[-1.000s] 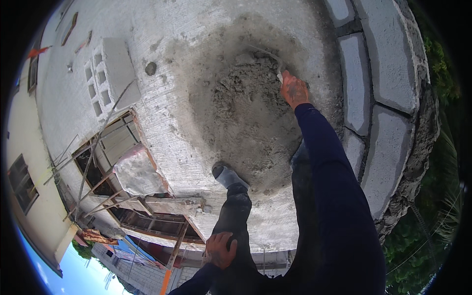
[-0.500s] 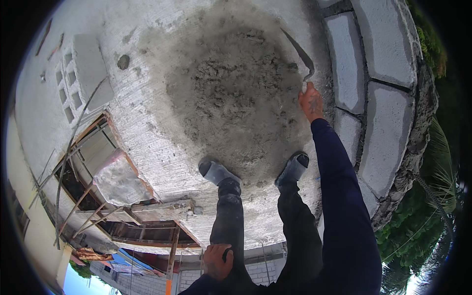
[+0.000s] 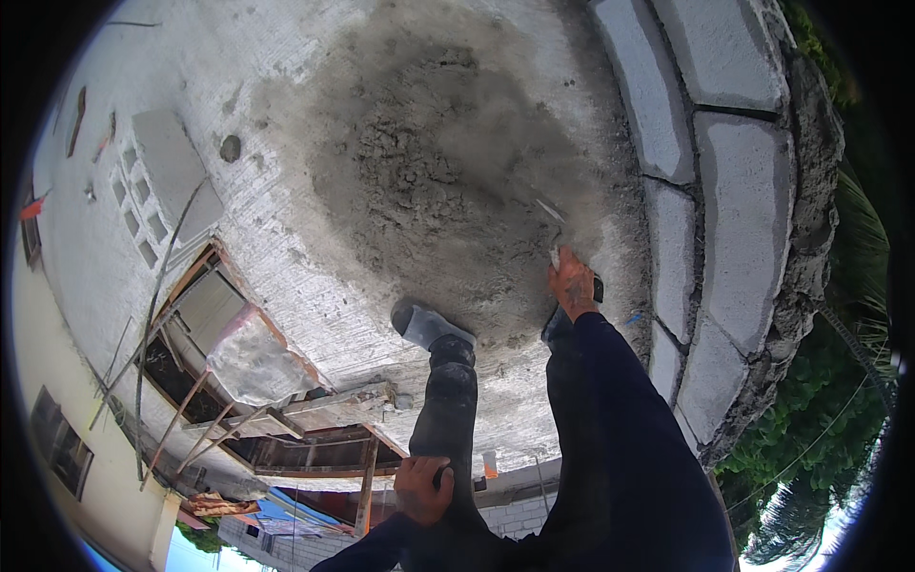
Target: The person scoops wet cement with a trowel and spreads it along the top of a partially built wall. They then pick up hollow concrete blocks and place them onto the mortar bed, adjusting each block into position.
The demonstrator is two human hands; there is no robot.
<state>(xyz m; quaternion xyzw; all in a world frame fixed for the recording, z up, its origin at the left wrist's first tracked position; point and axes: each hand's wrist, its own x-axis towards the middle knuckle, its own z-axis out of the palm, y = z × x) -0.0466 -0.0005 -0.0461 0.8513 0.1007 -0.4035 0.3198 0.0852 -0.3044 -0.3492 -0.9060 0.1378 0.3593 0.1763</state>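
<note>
Gripping a trowel (image 3: 553, 221) in the mortar heap (image 3: 429, 181), right hand (image 3: 572, 284) fingers clenched; left hand (image 3: 422, 488) clasps the thigh. Risk, judged: boots (image 3: 431, 326) slipping on wet mortar near the slab's open edge

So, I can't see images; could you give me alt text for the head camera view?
The right hand holds a trowel at the edge of a grey mortar pile on a concrete slab. The left hand rests on the thigh; concrete blocks line the slab's edge.
</note>
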